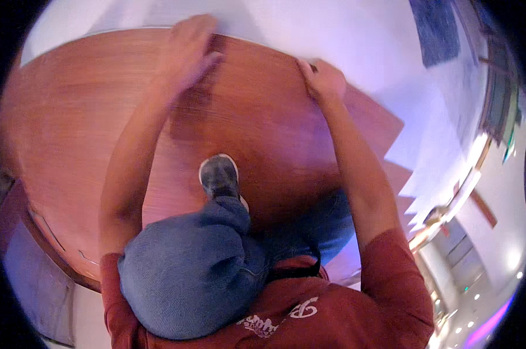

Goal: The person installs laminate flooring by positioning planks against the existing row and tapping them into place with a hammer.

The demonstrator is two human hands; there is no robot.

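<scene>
My left hand (192, 51) lies at the far edge of the reddish-brown wooden surface (263, 110), where it meets the white wall. Its thumb stands apart from the fingers, and motion blurs it a little. My right hand (326, 79) is farther right along the same edge, its fingers curled together. A small dark spot shows between its thumb and fingers; I cannot make out what it is. Below my hands, one shoe (220, 174), dark with a pale sole rim, rests on the wood beneath my bent knee in blue jeans (193, 273).
Wooden steps (398, 174) drop away in a zigzag at the right, along the white wall (367, 41). A dark blue panel (435, 32) hangs on that wall. Beyond the steps, a lit room spreads at the right rim. A curved wooden edge (59, 256) bounds the left side.
</scene>
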